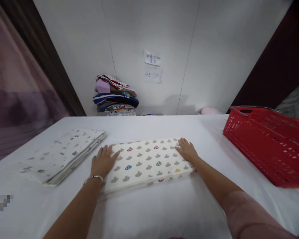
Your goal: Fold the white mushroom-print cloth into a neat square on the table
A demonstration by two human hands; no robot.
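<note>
A folded white cloth (pixel 145 162) printed with grey and coloured mushrooms lies flat in the middle of the table, its layers showing along the front edge. My left hand (pixel 102 162) rests on its left end with the fingers spread; a bracelet circles that wrist. At the far right corner of the same cloth, my right hand (pixel 186 150) lies flat with its fingers stretched out. Left of my left hand sits a second folded white cloth (pixel 64 152) with a sparse dark print, apart from the first.
A red plastic basket (pixel 264 142) with a metal handle stands on the white-covered table (pixel 154 124) at the right. Behind the table's far edge rises a pile of folded fabrics (pixel 116 96). Handwritten paper notes (pixel 152 59) hang on the wall. A pink curtain (pixel 22 83) borders the left.
</note>
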